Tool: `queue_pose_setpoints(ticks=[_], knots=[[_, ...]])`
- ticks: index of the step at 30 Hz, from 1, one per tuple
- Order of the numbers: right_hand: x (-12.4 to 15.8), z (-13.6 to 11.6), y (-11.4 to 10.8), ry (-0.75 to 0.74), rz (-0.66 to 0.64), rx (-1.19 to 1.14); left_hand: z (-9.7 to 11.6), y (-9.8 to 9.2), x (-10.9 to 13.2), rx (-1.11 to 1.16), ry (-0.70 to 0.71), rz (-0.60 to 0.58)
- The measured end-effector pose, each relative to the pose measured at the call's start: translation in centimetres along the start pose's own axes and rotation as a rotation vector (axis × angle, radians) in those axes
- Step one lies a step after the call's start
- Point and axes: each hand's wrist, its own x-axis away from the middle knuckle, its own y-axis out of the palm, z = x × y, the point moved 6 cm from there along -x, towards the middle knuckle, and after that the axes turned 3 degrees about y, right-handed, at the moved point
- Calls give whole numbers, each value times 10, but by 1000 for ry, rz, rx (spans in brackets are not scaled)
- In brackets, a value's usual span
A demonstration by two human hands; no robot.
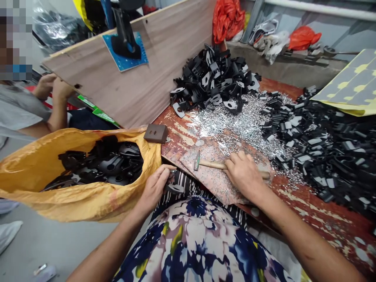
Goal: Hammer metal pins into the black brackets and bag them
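Observation:
My left hand [155, 187] is closed on a black plastic part [175, 184], held at the table's near edge beside the yellow sack [88, 196] full of similar black parts. My right hand [243, 174] rests over the wooden handle of a small hammer [205, 163], fingers curled around it, on a speckled stone slab [217, 180]. The hammer's metal head points left. A spread of small silver pins [235, 125] lies just beyond the slab.
A pile of black clips [214, 78] sits at the back, more black parts [323, 145] to the right. A brown block [156, 133] stands by the wooden board [147, 78]. Another person's hands [53, 88] work at far left. Yellow sheets [352, 86] lie at right.

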Motion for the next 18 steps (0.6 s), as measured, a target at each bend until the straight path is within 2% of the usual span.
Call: queue_pose_setpoints(ticks=[2,5,7,9,12,14,16,18], knots=[[12,3,7,-3,-18,-18,-2,17,-9,-16,48,-11],[30,8,13,123,-114,-147,-8,43,-25,-82,110,10],[40,11,7,192,-134,-257,-13,54,-33,-130,136,23],[46,13,-14,212,-18,-377,-19,57,-38,-157,146,40],[54,13,-49,230,278,-512,-24,55,-38,-175,158,72],[57,6,-60,232,442,-538,-23,53,-37,-181,167,89],[55,-8,-56,174,504,-505,-22,53,-35,-183,178,104],[48,-24,-39,87,414,-436,-20,52,-34,-183,188,114]])
